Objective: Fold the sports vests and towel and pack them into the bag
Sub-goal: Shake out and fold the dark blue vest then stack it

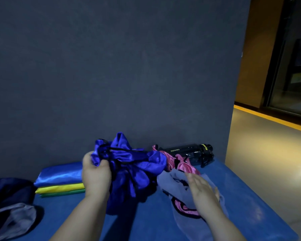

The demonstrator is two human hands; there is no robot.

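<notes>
Head cam: L hand [96,171] is gripping the crumpled blue vest [134,164] mid-table, fingers curled into fabric. R hand [204,190] is lying flat, fingers straight, on the grey towel [170,181] at its 4 o'clock (pink vest [188,168] underneath). Folded vests [59,180] are sitting at 9 o'clock, dark bag [9,192] at 8, on the blue table [146,223].

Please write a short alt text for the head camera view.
The left hand grips a crumpled blue vest while the right hand rests flat on a grey towel. Folded vests lie stacked at the left.
</notes>
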